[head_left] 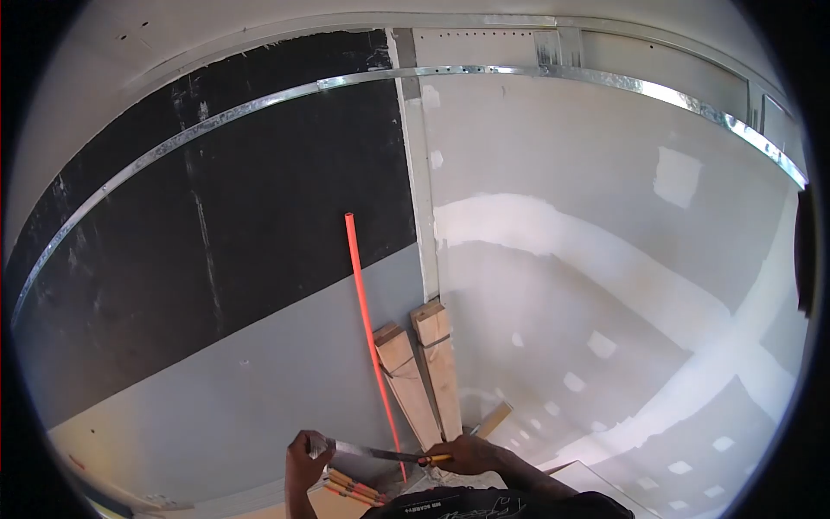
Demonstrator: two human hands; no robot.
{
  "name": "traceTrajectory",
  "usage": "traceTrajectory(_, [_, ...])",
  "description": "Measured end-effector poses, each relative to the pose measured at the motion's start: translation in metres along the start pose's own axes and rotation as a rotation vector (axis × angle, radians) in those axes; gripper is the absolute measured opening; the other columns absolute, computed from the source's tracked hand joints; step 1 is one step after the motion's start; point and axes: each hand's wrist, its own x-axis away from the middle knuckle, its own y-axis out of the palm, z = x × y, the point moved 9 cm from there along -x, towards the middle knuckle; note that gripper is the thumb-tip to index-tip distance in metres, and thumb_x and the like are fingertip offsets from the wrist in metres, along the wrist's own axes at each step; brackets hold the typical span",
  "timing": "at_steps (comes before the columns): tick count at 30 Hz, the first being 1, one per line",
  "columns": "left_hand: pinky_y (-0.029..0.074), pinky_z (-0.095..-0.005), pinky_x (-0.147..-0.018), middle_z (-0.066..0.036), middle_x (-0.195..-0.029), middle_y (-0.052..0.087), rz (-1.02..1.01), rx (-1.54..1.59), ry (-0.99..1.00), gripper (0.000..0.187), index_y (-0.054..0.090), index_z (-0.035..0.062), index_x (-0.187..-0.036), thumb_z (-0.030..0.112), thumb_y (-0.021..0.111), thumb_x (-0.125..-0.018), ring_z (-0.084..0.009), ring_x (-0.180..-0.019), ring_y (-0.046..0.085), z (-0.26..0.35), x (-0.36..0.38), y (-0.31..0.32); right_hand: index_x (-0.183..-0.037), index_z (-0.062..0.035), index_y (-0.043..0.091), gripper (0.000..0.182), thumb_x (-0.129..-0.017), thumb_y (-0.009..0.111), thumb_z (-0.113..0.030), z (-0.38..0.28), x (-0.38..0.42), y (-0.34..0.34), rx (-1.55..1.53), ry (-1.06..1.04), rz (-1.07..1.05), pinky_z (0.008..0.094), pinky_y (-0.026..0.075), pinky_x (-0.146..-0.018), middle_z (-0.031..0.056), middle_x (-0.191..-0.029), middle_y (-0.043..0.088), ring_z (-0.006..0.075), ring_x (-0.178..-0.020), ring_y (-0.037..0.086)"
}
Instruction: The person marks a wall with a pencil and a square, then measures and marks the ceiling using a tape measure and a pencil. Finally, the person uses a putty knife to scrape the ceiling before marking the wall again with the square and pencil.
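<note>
My left hand (304, 450) is closed at the left end of a long, narrow metal strip (367, 451), with its shiny face turned partly up. The strip runs across in front of my body to my right hand (471, 454), whose fingers are wrapped round its other end. A thin yellow piece (437, 458) sticks out of the right fingers, over the strip's end. Whether it is a handle on the strip or a separate thing, I cannot tell. Behind the strip stands an orange-red pole (365, 303), leaning on the wall.
Two strapped bundles of wooden boards (441, 372) lean in the corner, with a short wood piece (494, 419) beside them. Several orange-marked boards (354, 487) lie below my left hand. A metal track (251, 112) crosses the black-and-grey wall (294, 173) and the patched plasterboard wall (553, 156).
</note>
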Motion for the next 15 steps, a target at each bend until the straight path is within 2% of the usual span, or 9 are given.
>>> traceTrajectory(2, [0.053, -0.0326, -0.074, -0.009, -0.083, 0.069, 0.035, -0.074, 0.014, 0.032, 0.062, 0.0017, -0.098, 0.007, 0.081, -0.072, -0.0156, -0.079, 0.066, 0.026, -0.004, 0.0, -0.119, -0.0203, 0.064, 0.03, -0.095, 0.059, -0.038, 0.012, -0.005, -0.007, 0.259, 0.133, 0.006, 0.0514, 0.056, -0.074, 0.0163, -0.088, 0.071, 0.0395, -0.083, 0.07])
traceTrajectory(3, [0.054, -0.0335, -0.071, -0.01, -0.082, 0.069, 0.035, -0.034, 0.047, 0.031, 0.06, 0.002, -0.095, 0.008, 0.081, -0.072, -0.0162, -0.076, 0.066, 0.028, -0.008, 0.003, -0.111, -0.0198, 0.065, 0.025, -0.094, 0.059, -0.037, 0.009, -0.004, -0.012, 0.314, 0.103, 0.066, 0.0504, 0.056, -0.071, 0.0122, -0.081, 0.07, 0.0366, -0.079, 0.07])
traceTrajectory(7, [0.054, -0.0345, -0.07, -0.01, -0.08, 0.069, -0.027, -0.06, 0.091, 0.032, 0.06, 0.0022, -0.096, 0.009, 0.081, -0.073, -0.0186, -0.075, 0.068, 0.056, 0.0, 0.018, -0.108, -0.0199, 0.066, 0.024, -0.095, 0.058, -0.038, 0.028, 0.004, -0.005, 0.43, 0.098, 0.082, 0.0479, 0.056, -0.068, 0.0095, -0.08, 0.07, 0.0331, -0.078, 0.071])
traceTrajectory(9, [0.054, -0.0353, -0.07, -0.012, -0.081, 0.07, -0.109, -0.124, 0.117, 0.032, 0.059, 0.0022, -0.097, 0.01, 0.08, -0.074, -0.0214, -0.076, 0.07, 0.046, 0.005, 0.034, -0.098, -0.0124, 0.063, 0.029, -0.095, 0.055, -0.04, 0.038, 0.012, 0.002, 0.409, 0.177, 0.018, 0.05, 0.057, -0.071, 0.0139, -0.083, 0.069, 0.0349, -0.084, 0.071])
traceTrajectory(13, [0.054, -0.036, -0.071, -0.014, -0.082, 0.069, -0.128, -0.104, 0.085, 0.031, 0.06, 0.0031, -0.098, 0.011, 0.08, -0.075, -0.0257, -0.078, 0.071, 0.03, 0.016, 0.046, -0.097, -0.0126, 0.065, 0.027, -0.095, 0.055, -0.037, 0.049, 0.021, 0.015, 0.399, 0.137, 0.005, 0.0487, 0.057, -0.071, 0.0132, -0.089, 0.07, 0.0328, -0.088, 0.071])
traceTrajectory(15, [0.054, -0.0371, -0.072, -0.015, -0.083, 0.069, -0.139, -0.142, 0.092, 0.03, 0.06, 0.0039, -0.099, 0.013, 0.078, -0.076, -0.0309, -0.079, 0.07, 0.021, 0.02, 0.05, -0.101, -0.0135, 0.067, 0.023, -0.094, 0.058, -0.034, 0.048, 0.021, 0.007, 0.367, 0.023, 0.182, 0.0468, 0.058, -0.074, 0.0105, -0.098, 0.071, 0.0306, -0.092, 0.071])
